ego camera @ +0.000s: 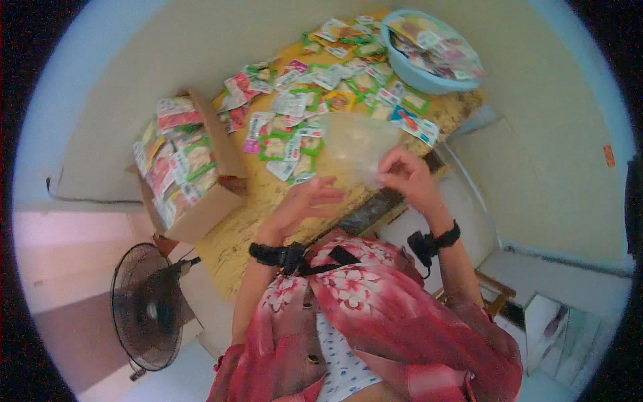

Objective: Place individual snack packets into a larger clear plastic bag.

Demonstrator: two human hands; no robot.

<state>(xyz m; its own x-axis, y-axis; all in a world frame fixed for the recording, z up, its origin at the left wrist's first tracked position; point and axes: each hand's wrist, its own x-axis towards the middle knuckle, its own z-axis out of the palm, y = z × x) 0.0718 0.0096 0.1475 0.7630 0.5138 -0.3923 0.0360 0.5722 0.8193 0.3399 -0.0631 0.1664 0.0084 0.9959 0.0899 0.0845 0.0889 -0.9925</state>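
Between my hands a clear plastic bag (359, 143) lies spread over the yellow table. My right hand (404, 176) pinches the bag's near right edge between thumb and fingers. Left of the bag, my left hand (314, 201) hovers above the table with its fingers apart and holds nothing. Just beyond it are small sealed packets with green borders (276, 146), lying in a loose pile. A blue and white packet (414, 124) rests to the right of the bag. Whether the bag has anything in it cannot be told.
On the left stands an open cardboard box (211, 211) filled with packets. A light-blue plastic basin (427, 80) at the far right corner holds more packets. Many packets cover the far part of the table (226, 261). A black fan (148, 306) stands at the lower left.
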